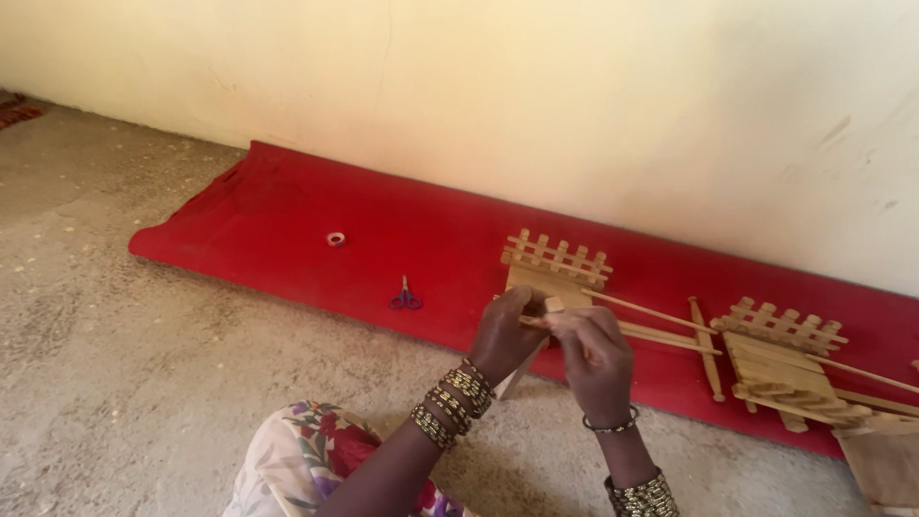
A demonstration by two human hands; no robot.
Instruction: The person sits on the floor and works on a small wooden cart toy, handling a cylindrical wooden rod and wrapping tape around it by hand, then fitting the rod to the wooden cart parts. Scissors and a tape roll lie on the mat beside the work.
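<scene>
Clearly the person is working on a small wooden piece [553, 304], holding it up between both hands over the near edge of the red mat [287, 230]. The left hand [504, 335] is pinching the piece from the left with thumb and fingers pressed together, and the right hand [595, 352] is closing its fingers on it from the right, along a thin stick [661, 335] that is reaching to the right. I am judging that the step is joining or fitting the piece to the stick structure (glue I cannot see); the next move is calling for steady alignment and light pressure.

A small wooden fence model [558, 260] is standing just behind the hands, and a second model [780, 354] is lying near the right end of the mat. Blue-handled scissors [405, 299] are lying near the mat's front edge, and a small tape roll [336, 239] further back, toward the left end. No package, label or sign is showing.
</scene>
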